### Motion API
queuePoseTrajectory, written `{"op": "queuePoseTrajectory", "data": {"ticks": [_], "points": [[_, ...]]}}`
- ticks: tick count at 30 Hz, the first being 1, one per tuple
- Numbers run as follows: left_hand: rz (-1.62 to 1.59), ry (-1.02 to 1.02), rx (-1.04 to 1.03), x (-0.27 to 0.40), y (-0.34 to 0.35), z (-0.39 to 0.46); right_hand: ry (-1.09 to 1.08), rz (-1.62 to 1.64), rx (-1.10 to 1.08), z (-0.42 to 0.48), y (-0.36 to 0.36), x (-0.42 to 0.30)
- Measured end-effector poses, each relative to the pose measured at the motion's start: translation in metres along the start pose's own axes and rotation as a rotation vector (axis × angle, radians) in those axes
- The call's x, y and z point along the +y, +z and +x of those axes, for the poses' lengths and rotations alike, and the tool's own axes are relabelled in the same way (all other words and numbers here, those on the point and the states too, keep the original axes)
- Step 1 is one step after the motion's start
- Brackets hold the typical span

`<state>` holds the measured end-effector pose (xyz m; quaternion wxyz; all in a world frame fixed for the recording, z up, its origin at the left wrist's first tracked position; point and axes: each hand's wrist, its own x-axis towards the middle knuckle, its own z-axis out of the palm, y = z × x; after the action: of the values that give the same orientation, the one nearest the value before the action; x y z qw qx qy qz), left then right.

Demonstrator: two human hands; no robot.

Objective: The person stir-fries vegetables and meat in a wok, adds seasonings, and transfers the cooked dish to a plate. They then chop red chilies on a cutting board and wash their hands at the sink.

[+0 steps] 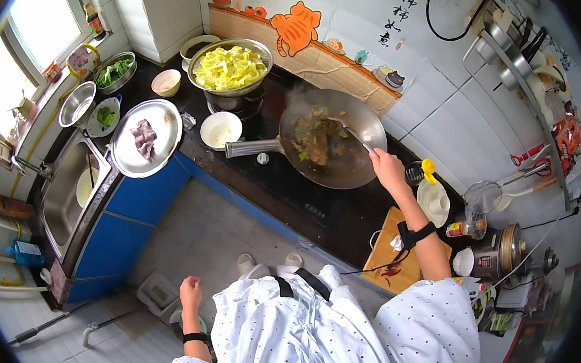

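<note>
My right hand (389,168) grips the handle of a metal spatula (358,135), whose head rests in the food inside a steel wok (366,162). Browned and green pieces of food (319,135) lie in the wok, and some steam rises at its far side. The wok's metal handle (252,147) points left over the dark countertop. Down by my left side hangs my left hand (190,289), touching nothing; its fingers look curled in. A white bowl (220,129) stands beside the wok handle. Behind it, a steel colander (263,54) of chopped yellow-green cabbage (229,68) sits on a pot.
A steel lid or plate (167,140) bearing dark meat lies left, near the sink (64,201). A yellow-capped bottle (427,166), white dish (442,194) and wooden cutting board (381,272) with red chilies are at right. Below the blue cabinets (115,248) stands a bin (157,291).
</note>
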<state>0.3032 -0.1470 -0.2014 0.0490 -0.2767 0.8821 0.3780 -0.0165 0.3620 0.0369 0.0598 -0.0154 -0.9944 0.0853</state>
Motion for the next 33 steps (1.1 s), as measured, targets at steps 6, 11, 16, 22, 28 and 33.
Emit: {"op": "queuePoseTrajectory", "data": {"ticks": [6,11,16,22,28,33], "points": [[0.005,-0.069,-0.109,-0.010,0.023,-0.003,-0.128,-0.130,0.040,-0.002,0.028,0.009],[0.019,-0.092,-0.130,-0.007,0.026,0.001,-0.186,-0.076,-0.023,-0.037,-0.031,0.025],[0.031,-0.116,-0.111,-0.016,0.030,0.005,-0.198,-0.112,-0.138,-0.068,-0.061,0.020],[0.012,-0.138,-0.094,-0.039,0.039,-0.006,-0.149,-0.100,-0.033,-0.025,0.008,-0.006],[-0.021,-0.300,-0.017,-0.090,0.046,-0.025,0.221,0.496,-0.509,0.023,-0.031,0.053],[-0.088,-0.390,-0.010,-0.118,0.065,-0.051,0.519,0.673,-0.857,0.041,-0.082,0.095]]}}
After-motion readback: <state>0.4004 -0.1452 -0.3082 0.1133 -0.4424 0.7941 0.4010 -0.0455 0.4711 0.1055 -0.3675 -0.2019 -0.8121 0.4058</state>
